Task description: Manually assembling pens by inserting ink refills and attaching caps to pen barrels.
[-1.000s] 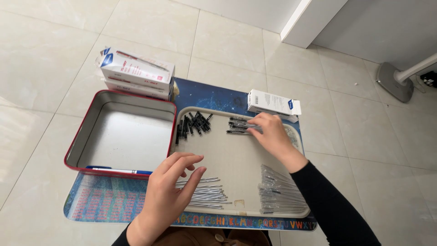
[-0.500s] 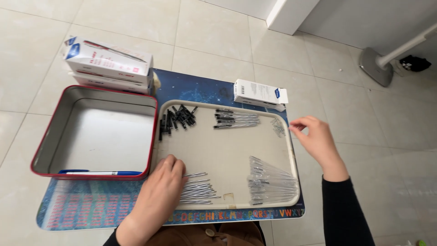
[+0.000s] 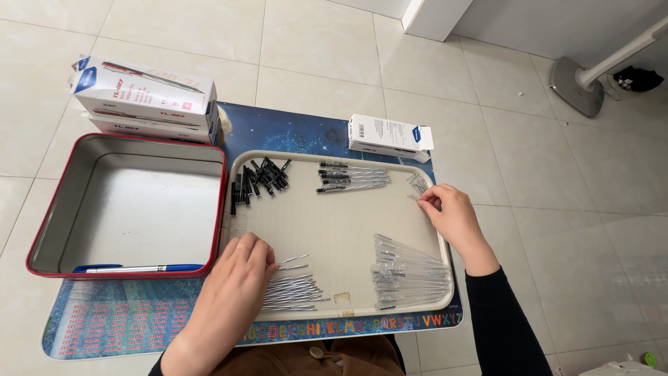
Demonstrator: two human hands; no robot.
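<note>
**Kid:** Pinching! Her right hand [image 3: 456, 214] has its fingertips together on some tiny clear bits [image 3: 417, 184] at the right edge of the cream tray [image 3: 334, 237].

**Helper:** Yes. They look very light and small, so I think they slip away easily. A soft pinch with two fingertips is best.

**Kid:** What about the left hand [image 3: 233, 289]?

**Helper:** It lies flat on a bunch of thin silver refills [image 3: 292, 289] at the near edge of the tray. The fingers are curled down over them, touching, but I cannot tell if they squeeze any.

**Kid:** Are those bendy?

**Helper:** They look thin and stiff, and round, so they may roll. Take one near its middle.

**Kid:** What else is in the tray?

**Helper:** Clear tubes [image 3: 410, 275] near the right corner, dark-tipped pens [image 3: 351, 177] at the far side, and little black caps [image 3: 261, 181] beside them.

**Kid:** And outside?

**Helper:** A red tin [image 3: 42, 237] on the left with a blue pen [image 3: 139, 268] inside, white boxes [image 3: 142, 97] behind it, and one small white box [image 3: 390, 136] past the tray. All sit on a blue mat [image 3: 292, 132].
</note>
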